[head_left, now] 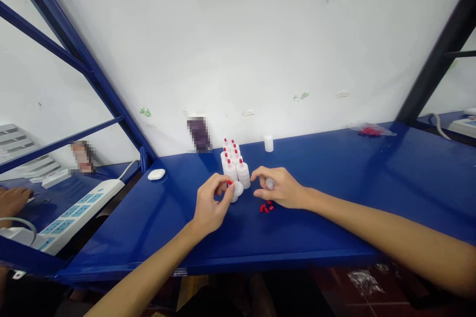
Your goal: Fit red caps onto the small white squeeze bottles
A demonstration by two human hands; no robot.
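Observation:
My left hand [213, 205] pinches a small red tip cap [229, 183] between thumb and forefinger. Against it is a white round piece [238, 188], partly covered by my fingers, so its full shape cannot be made out. Curled fingers of my right hand [278, 187] hold a whitish, translucent rounded piece [270, 184], while its thumb and forefinger stay apart. Just behind my left hand, several white squeeze bottles [243, 174] with red-tipped nozzles stand upright in two rows. Loose red caps [265, 209] lie below my right hand.
The blue table [316, 228] meets a white wall. Near the wall stands a white cylinder [268, 143]; a plastic bag of red pieces [372, 131] lies at the far right. A white oval case [156, 174] rests at left. Beyond the frame are a power strip [74, 215] and another person's hand [13, 203].

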